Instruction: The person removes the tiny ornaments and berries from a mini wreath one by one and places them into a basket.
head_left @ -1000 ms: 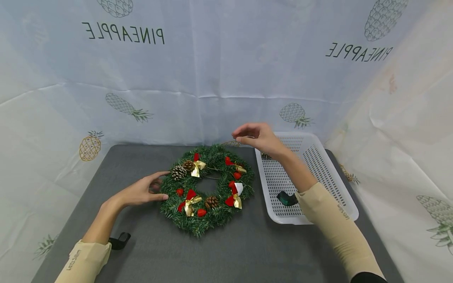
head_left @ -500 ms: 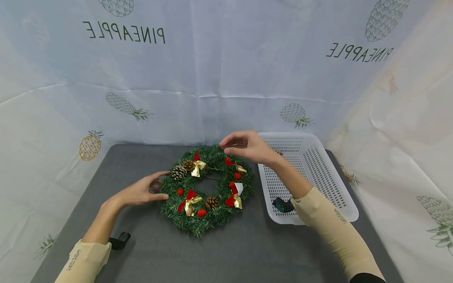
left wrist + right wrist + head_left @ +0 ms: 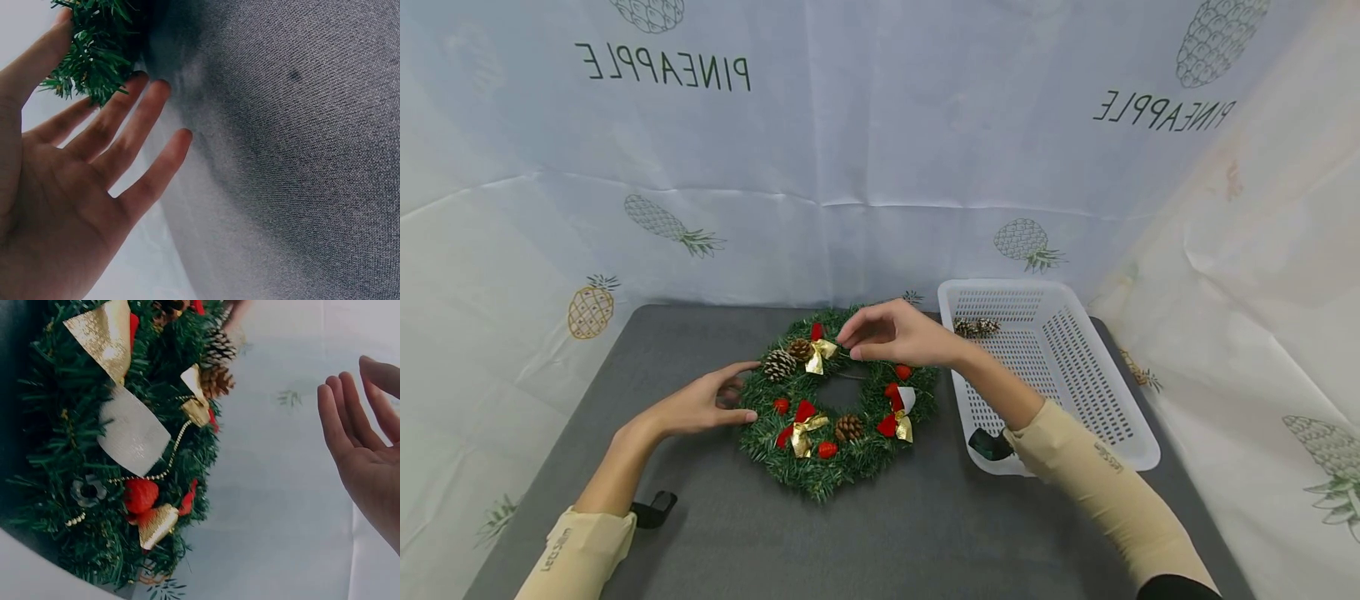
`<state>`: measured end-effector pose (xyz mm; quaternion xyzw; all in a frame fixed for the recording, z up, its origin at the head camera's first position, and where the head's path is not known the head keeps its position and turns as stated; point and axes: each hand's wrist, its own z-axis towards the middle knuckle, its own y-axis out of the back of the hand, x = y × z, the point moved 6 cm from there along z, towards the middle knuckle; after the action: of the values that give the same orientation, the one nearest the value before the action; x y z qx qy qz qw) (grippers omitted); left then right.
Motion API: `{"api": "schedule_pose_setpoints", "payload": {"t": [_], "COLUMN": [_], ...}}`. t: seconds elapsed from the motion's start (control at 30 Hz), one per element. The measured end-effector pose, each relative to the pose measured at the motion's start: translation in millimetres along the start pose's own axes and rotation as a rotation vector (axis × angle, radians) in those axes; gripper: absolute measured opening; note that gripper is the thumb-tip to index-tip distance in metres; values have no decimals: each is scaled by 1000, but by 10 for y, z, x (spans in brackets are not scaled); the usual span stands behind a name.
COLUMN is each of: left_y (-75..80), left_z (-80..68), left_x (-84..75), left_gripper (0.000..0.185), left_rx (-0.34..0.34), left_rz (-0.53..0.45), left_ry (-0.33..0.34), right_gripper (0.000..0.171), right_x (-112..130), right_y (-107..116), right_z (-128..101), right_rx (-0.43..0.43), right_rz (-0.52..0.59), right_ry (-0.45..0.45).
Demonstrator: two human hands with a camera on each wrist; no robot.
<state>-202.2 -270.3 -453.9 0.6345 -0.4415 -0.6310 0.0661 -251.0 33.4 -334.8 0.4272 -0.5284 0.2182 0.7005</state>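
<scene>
A green Christmas wreath (image 3: 816, 483) with bows, red berries and pine cones lies on the dark table. My left hand (image 3: 706, 403) rests at its left edge, thumb and fingertips against the greenery. The left wrist view shows those fingers spread and fairly straight beside the wreath's needles (image 3: 94, 56). Over the wreath's far right part hovers my right hand (image 3: 898, 335), fingers lightly bent and thumb apart, nothing between them in the right wrist view. A gold bead string (image 3: 175, 442) runs across the wreath there, near a gold bow (image 3: 197, 403) and a red berry (image 3: 141, 495).
A white perforated basket (image 3: 1075, 400) stands to the right, under my right forearm. Pine cones (image 3: 976, 327) lie in its far left corner. Behind the table (image 3: 880, 542) hangs a pale curtain (image 3: 880, 150) with pineapple prints.
My right hand has moved left and toward me, from beside the basket to over the wreath, uncovering the pine cones in the basket. The left hand and the wreath have stayed put.
</scene>
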Motion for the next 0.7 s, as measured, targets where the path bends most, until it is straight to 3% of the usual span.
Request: {"api": "schedule_pose_setpoints", "payload": {"t": [0.3, 0.7], "left_y": [-6, -17], "left_z": [4, -1], "left_x": [8, 14], "left_gripper": [89, 89], "left_rx": [4, 0], "left_rz": [-4, -7], "left_ry": [5, 3], "right_gripper": [30, 36], "right_x": [-102, -257], "right_y": [-205, -442], "right_z": [43, 66], "right_rx": [138, 288], "right_rz": [-16, 14], "right_ry": [-12, -100]}}
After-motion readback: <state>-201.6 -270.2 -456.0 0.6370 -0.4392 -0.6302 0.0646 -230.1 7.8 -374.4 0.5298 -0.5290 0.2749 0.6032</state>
